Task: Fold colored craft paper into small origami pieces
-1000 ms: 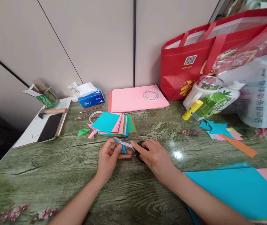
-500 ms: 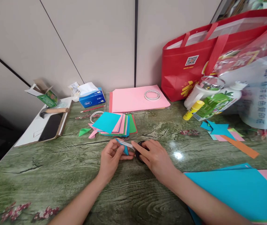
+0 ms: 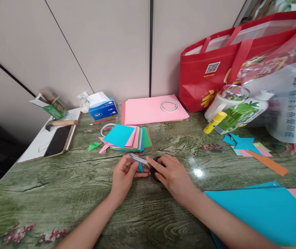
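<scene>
My left hand (image 3: 124,175) pinches a small piece of blue paper (image 3: 140,167) between thumb and fingers above the table. In my right hand (image 3: 174,173) is a pair of scissors (image 3: 143,160), its black handles wrapped by my fingers and its blades pointing left across the blue paper. My right index finger lies along the scissors. Just beyond my hands sits a stack of square coloured paper (image 3: 120,135), blue on top. Left of the stack are a folded green piece (image 3: 94,146) and a pink piece (image 3: 103,148).
Pink sheets (image 3: 145,110) with a tape roll (image 3: 169,105) lie at the back, beside a tissue box (image 3: 103,110). On the right are a red bag (image 3: 202,76), a glue stick (image 3: 214,122), paper scraps (image 3: 246,143) and large blue sheets (image 3: 262,214). A hammer (image 3: 62,122) and phone (image 3: 56,141) rest left.
The whole view has shifted very slightly. My hands, the scissors and the blue paper keep nearly the same positions.
</scene>
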Motion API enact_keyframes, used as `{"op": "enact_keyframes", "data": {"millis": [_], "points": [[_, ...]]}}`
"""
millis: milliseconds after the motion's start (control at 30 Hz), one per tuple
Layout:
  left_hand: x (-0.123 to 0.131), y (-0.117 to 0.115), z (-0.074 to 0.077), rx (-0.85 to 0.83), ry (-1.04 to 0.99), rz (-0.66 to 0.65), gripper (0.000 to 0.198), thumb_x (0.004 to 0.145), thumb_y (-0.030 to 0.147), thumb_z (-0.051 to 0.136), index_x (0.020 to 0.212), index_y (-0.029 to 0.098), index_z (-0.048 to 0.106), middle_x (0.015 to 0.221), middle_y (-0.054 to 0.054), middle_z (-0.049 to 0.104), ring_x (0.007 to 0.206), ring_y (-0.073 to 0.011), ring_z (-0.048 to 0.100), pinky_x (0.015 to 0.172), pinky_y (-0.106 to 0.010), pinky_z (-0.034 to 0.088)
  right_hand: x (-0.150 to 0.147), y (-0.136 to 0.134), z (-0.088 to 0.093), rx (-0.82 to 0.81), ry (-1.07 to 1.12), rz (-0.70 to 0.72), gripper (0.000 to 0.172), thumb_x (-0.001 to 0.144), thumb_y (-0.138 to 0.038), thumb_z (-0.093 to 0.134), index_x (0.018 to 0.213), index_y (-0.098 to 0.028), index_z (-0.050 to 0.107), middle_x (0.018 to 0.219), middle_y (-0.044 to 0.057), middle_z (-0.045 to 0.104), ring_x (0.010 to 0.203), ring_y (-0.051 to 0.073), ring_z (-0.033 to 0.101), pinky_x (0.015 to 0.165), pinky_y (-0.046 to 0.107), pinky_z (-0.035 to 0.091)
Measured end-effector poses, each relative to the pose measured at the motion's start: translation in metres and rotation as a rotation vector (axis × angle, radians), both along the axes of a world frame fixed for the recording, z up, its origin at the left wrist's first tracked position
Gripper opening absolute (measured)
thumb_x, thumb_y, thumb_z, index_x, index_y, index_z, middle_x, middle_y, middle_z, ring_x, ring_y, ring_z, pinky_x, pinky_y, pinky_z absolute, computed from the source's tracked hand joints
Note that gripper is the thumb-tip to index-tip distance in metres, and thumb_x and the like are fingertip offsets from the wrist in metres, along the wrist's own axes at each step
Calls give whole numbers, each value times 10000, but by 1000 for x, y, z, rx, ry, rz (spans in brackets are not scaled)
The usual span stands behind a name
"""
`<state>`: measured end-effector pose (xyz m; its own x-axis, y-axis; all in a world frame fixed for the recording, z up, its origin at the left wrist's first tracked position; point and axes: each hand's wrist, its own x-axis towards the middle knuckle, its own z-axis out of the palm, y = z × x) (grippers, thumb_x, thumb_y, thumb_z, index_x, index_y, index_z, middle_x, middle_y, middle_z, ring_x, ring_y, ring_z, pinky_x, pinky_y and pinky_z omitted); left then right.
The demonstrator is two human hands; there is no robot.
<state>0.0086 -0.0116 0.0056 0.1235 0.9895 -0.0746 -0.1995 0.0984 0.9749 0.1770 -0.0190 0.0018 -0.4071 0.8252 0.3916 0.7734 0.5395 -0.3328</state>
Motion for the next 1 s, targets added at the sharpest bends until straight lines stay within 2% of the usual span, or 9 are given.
{"op": "enact_keyframes", "data": {"millis": [167,433,767,1000], "points": [[1,0,-1,-8,20,9,160,741,255,587,863,172,524,735,-7,631,628,-165,644,552,-305,560,-1,1,-3,4,2,4,447,751,-90,562,1178,-215,517,772,54,569,716,170,484,631,284,400],[2,0,-2,-12,17,5,147,736,248,590,847,176,526,750,-5,629,613,-161,641,543,-315,561,-1,0,-3,28,8,-18,390,796,-106,512,1165,-228,529,729,48,551,703,167,479,616,275,391],[1,0,-2,9,8,5,151,743,253,584,860,176,528,736,-5,632,617,-162,645,570,-327,565,-2,1,-3,2,37,-5,448,737,-92,573,1166,-211,528,785,59,571,745,186,500,641,303,417],[1,-1,-3,18,22,13,136,742,251,583,830,167,521,733,-13,632,638,-163,642,565,-315,562,0,1,-5,21,30,2,412,782,-110,520,1177,-225,519,759,56,570,710,171,497,619,288,410]]}}
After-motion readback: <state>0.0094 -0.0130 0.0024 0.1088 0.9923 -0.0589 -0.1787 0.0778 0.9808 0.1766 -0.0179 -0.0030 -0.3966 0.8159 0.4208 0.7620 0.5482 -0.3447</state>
